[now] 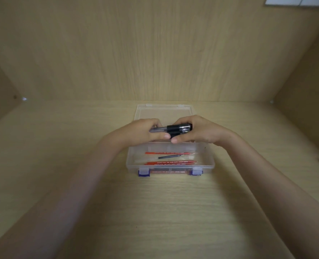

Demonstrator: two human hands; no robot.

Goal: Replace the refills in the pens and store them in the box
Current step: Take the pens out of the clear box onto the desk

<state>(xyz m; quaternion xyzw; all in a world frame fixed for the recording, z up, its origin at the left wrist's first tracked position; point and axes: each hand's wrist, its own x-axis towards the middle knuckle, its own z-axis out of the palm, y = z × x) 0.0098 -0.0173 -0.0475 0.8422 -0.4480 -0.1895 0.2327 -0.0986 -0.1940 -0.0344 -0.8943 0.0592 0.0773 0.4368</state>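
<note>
Above the far half of a clear plastic box with blue latches, in the head view, the left-hand grip and the right-hand grip meet on a bundle of black and clear plastic pens. The right fingers curl round the thick black end, and the left fingers pinch a grey-clear barrel that sticks out toward that side. How many pens are in the bundle cannot be told. Its long axis runs straight from one grip to the other, parallel with the box's long side, so the next move probably means working along that line. Both grips are equally near. Just below the grips and nearer the person, thin red plastic refills and one thin black refill lie in the box along the same axis. Beyond the grips is the opened clear lid. The box sits on a pale wooden bench. Print on the red refills is too blurred to read, and no brand shows.
</note>
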